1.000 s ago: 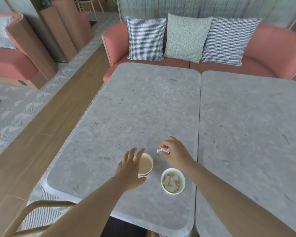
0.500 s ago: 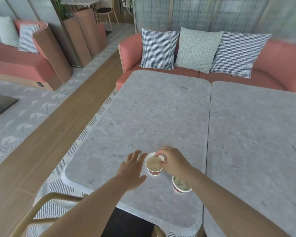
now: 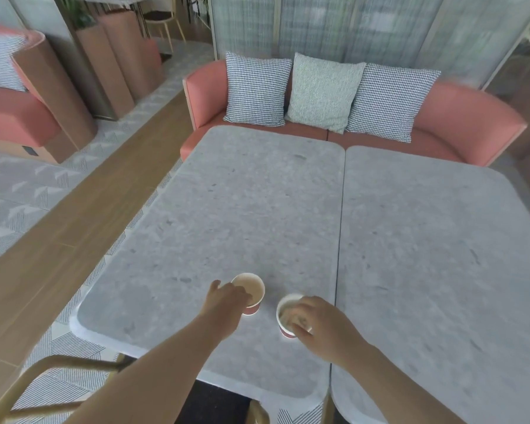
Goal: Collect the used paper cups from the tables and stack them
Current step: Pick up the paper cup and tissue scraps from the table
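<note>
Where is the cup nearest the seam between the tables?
Head view: the cup stands on the left table near its front edge, just left of the seam, right of the other cup, with the right hand gripping its rim.

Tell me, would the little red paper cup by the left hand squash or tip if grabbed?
The small red paper cup probably dents if squeezed: thin paper walls. It likely feels light, since the left hand holds it by the rim. Narrower at the base, it may tip.
</note>
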Available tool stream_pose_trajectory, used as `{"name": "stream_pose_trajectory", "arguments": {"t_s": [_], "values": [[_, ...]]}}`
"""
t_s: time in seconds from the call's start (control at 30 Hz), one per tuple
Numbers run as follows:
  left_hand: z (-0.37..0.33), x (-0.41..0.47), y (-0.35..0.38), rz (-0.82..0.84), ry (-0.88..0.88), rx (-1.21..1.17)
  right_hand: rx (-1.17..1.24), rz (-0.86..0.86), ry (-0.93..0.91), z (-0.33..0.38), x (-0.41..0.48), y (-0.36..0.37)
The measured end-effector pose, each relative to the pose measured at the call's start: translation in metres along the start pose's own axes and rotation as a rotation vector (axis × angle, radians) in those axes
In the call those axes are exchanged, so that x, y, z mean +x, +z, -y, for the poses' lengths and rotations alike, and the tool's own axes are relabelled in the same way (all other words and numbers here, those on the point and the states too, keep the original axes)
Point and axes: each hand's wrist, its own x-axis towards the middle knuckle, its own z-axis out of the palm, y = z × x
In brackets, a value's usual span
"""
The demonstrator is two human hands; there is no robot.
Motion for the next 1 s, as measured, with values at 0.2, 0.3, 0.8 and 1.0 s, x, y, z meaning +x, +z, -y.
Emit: {"name": "stream_pose_trajectory", "arguments": {"t_s": [0.2,0.3,0.8,1.0], "values": [[-0.004,-0.015,-0.006,-0.068,-0.016,-0.026,-0.096,0.038,-0.045,0.003,-0.006,0.005],[-0.009,-0.030,-0.012,-0.085,-0.035,-0.061,-0.146,0.028,-0.050,0.008,-0.005,0.006],[0.004,-0.215,-0.005,-0.374,-0.323,-0.430,0.093,-0.085,-0.204,0.130,-0.045,0.010],[0.011,-0.336,0.018,-0.403,-0.444,-0.530,0.137,0.014,-0.401,0.222,-0.086,0.040]]}}
